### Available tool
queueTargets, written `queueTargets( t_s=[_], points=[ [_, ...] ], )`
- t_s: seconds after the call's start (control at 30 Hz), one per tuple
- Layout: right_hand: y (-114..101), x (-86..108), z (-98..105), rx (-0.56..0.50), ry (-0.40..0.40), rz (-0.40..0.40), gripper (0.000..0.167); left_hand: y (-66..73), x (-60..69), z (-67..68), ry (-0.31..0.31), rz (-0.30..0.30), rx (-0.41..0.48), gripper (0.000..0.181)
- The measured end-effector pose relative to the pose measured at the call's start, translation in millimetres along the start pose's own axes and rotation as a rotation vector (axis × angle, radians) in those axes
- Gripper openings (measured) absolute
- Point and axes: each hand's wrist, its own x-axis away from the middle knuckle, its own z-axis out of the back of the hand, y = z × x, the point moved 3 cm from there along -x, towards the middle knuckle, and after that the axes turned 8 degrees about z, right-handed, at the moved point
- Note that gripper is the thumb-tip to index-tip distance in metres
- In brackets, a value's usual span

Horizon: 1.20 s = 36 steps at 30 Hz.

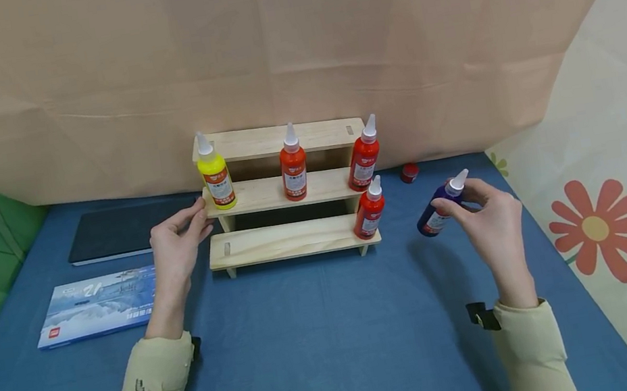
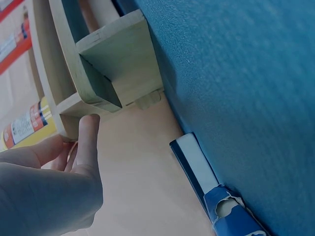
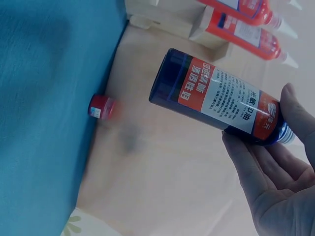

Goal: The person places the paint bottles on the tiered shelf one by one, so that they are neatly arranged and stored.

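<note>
A three-tier wooden display rack [image 1: 286,241] stands on the blue cloth. My left hand [image 1: 178,244] is at the left end of its middle step, thumb and fingers pinching the corner beside a yellow bottle [image 1: 217,182]. Off to the rack's right, my right hand [image 1: 492,218] holds a dark blue bottle [image 3: 216,96] near its neck, between thumb and fingers. That bottle is tilted in the air, its white nozzle cap [image 1: 459,180] up. Red bottles stand in the middle [image 1: 294,171] and at the right [image 1: 363,160] of the middle step, and another red bottle [image 1: 368,214] on the lowest step's right end.
A small red jar [image 1: 410,172] sits on the cloth right of the rack, near the back. At the left lie a black notebook [image 1: 110,233] and a flat blue-and-white box [image 1: 100,306]. A beige cloth [image 1: 267,59] hangs behind the table.
</note>
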Motion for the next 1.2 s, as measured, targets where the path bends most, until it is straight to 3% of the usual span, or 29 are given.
queueTargets(
  t_s=[1.2],
  points=[
    [-45, 12.8, -9, -0.112, -0.053, 0.064, 0.046, 0.2, 0.0, 0.1, -0.001, 0.012, -0.017, 0.035]
  ],
)
